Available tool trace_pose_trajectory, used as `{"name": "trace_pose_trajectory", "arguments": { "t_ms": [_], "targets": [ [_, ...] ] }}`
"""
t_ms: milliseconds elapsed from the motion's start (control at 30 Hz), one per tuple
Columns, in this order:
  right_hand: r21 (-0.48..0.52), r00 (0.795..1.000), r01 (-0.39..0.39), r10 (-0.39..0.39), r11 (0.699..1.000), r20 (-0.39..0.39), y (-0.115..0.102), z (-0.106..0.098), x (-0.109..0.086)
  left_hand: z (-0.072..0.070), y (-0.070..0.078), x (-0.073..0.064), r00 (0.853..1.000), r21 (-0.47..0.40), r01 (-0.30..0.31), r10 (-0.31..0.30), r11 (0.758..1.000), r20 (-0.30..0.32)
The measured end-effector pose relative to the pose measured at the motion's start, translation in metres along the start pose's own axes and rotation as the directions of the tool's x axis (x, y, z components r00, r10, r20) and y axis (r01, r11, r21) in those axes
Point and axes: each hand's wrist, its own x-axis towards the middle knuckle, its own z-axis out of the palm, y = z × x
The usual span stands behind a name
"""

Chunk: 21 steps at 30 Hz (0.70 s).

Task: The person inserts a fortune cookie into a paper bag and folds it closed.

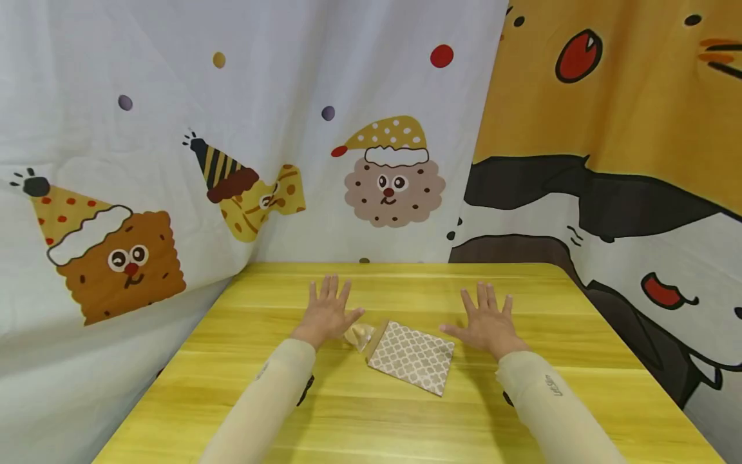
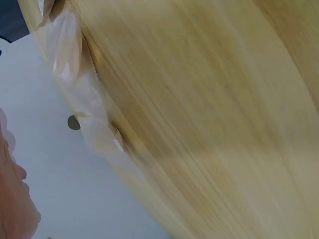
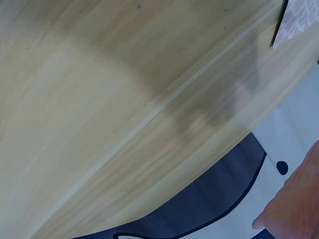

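A flat tan rectangle with a white lattice pattern [image 1: 413, 356], perhaps a paper bag or thin box, lies on the table between the hands. At its left end sits a crumpled clear plastic packet [image 1: 358, 335] with something beige in it; its exact kind is unclear. My left hand [image 1: 326, 314] is held out with spread fingers, just left of the packet, holding nothing. Fingers also spread, my right hand [image 1: 485, 325] is to the right of the patterned rectangle and apart from it. In the right wrist view, only a corner of the patterned rectangle [image 3: 301, 20] shows.
The yellow wood-grain table [image 1: 348, 425] spreads beneath both arms. Behind it hangs a white curtain [image 1: 278, 77] with cartoon snacks, and at the right a cloth with large cartoon animals [image 1: 626, 129].
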Motion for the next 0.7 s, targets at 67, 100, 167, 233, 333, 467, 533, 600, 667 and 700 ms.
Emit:
{"name": "trace_pose_trajectory", "arguments": {
  "t_ms": [67,100,167,233,333,467,533,600,667,700],
  "targets": [
    [-0.004,1.000,0.007,-0.007,1.000,0.003,-0.003,0.001,0.000,0.001,0.002,0.000,1.000,0.007,-0.009,0.009,1.000,0.005],
    [-0.002,1.000,0.013,-0.013,1.000,0.003,-0.004,0.001,0.000,0.001,0.004,0.000,1.000,0.010,-0.014,0.014,1.000,0.002],
    [-0.001,1.000,0.022,-0.022,1.000,0.002,-0.008,0.001,-0.001,0.001,0.007,0.000,1.000,0.010,-0.022,0.022,1.000,0.003],
    [0.004,1.000,0.028,-0.028,1.000,-0.001,-0.011,0.001,-0.001,0.001,0.010,0.001,0.999,0.014,-0.034,0.034,0.999,0.001],
    [0.000,1.000,0.030,-0.030,1.000,0.006,-0.017,-0.001,0.000,-0.002,0.014,0.002,0.999,0.018,-0.045,0.045,0.999,0.001],
    [-0.008,0.999,0.041,-0.041,0.999,0.012,-0.025,-0.002,0.000,-0.004,0.017,0.003,0.999,0.017,-0.053,0.053,0.998,-0.010],
    [-0.008,0.999,0.049,-0.048,0.999,0.011,-0.030,-0.001,0.000,-0.003,0.019,0.004,0.998,0.021,-0.060,0.060,0.998,0.001],
    [-0.011,0.998,0.055,-0.055,0.998,0.016,-0.034,0.001,0.000,-0.002,0.021,0.003,0.997,0.023,-0.070,0.070,0.997,0.010],
    [-0.002,0.997,0.065,-0.065,0.998,0.030,-0.039,0.005,-0.001,-0.001,0.023,0.003,0.997,0.039,-0.076,0.075,0.996,0.027],
    [0.006,0.997,0.069,-0.070,0.998,0.037,-0.042,0.006,-0.002,-0.001,0.025,0.002,0.996,0.039,-0.079,0.078,0.996,0.031]
  ]
}}
